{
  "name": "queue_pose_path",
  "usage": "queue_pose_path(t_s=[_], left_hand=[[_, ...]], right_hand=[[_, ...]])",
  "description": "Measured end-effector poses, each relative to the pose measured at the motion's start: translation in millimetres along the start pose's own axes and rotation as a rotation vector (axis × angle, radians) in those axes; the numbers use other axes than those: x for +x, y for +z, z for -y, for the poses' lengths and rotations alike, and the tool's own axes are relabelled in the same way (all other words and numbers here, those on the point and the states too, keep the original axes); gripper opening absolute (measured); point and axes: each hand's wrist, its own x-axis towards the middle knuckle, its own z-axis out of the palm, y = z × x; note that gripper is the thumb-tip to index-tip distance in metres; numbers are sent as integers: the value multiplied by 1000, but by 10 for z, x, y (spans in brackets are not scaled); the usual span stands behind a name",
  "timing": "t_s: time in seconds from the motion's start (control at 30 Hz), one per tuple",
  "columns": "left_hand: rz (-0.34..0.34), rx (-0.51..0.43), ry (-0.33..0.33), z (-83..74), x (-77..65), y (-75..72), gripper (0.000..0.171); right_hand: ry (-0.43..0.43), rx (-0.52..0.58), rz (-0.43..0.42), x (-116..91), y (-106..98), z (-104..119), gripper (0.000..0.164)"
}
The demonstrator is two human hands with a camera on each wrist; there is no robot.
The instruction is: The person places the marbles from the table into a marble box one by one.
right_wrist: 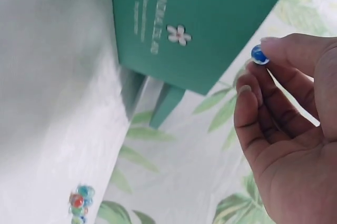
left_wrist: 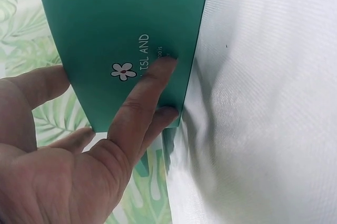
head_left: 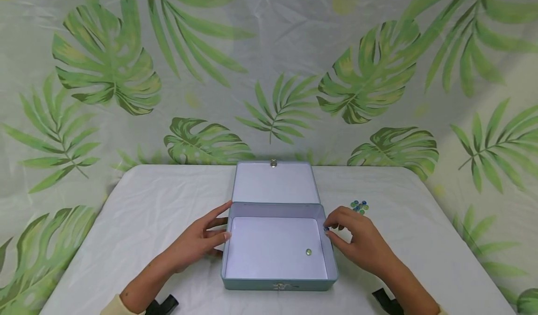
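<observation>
A green metal box [head_left: 252,284] with a white inside lies on the table, its lid [head_left: 275,182] folded back. My left hand [head_left: 197,240] rests against the box's left side, fingers spread along the outer wall and thumb at the rim. Over the right rim, my right hand [head_left: 361,240] pinches a blue glass marble [right_wrist: 259,54] between thumb and fingertips. One greenish marble [head_left: 308,252] sits on the box floor, towards the right. Printed lettering and a white flower [left_wrist: 124,71] mark the box's side wall.
A cluster of several coloured marbles [head_left: 359,206] lies on the white tablecloth [head_left: 168,198], right of the box and beyond my right hand. Behind the table hangs a leaf-patterned cloth [head_left: 286,39]. A small latch [head_left: 279,286] is on the box's front.
</observation>
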Motion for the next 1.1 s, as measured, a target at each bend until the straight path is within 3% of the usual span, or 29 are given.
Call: queue_pose_path(t_s=[0.3, 0.53, 0.67, 1.1], left_hand=[[16, 6, 9, -18, -21, 2, 79], [9, 4, 7, -21, -21, 2, 79], [8, 3, 7, -16, -19, 3, 80], [4, 1, 4, -27, -22, 14, 81]], right_hand=[[-47, 61, 42, 15, 129, 88, 38], [-132, 75, 20, 17, 218, 90, 34], [-116, 66, 31, 22, 229, 98, 32], [-136, -12, -57, 37, 128, 41, 40]])
